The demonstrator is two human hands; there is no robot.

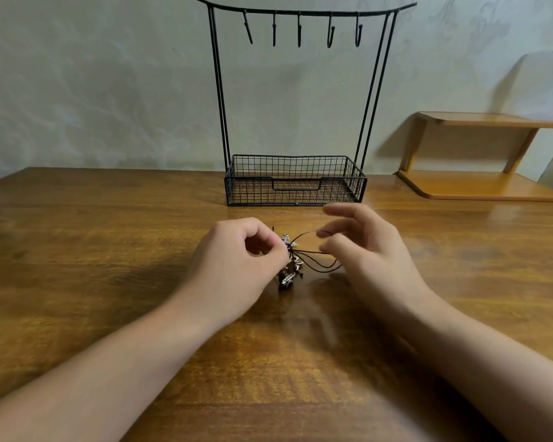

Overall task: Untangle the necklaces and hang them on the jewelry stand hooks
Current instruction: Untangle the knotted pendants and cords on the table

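Brown cords of the tangled necklaces (296, 261) run between both hands, low over the wooden worktop (109, 250). Left hand (237, 266): fingers curled in, thumb and forefinger pinching the knot at the metal pendants, where the silver charms bunch up. Right hand (361, 247): fingers spread loosely and somewhat blurred; thumb and forefinger tips meet on a loop of cord drawn up and to the right, with other strands passing under the lower fingers. Exact grip on those lower strands cannot be told.

Tangle sits between the two hands, nearer the left; its lowest part, a dark pendant cluster, touches or hangs just over the worktop.

Black wire jewelry stand (296, 180) upright behind the hands, close to the wall. Five hooks (300, 28) hang on its top bar, all bare. Basket base holds nothing visible. Small wooden shelf (479, 154) at far right.
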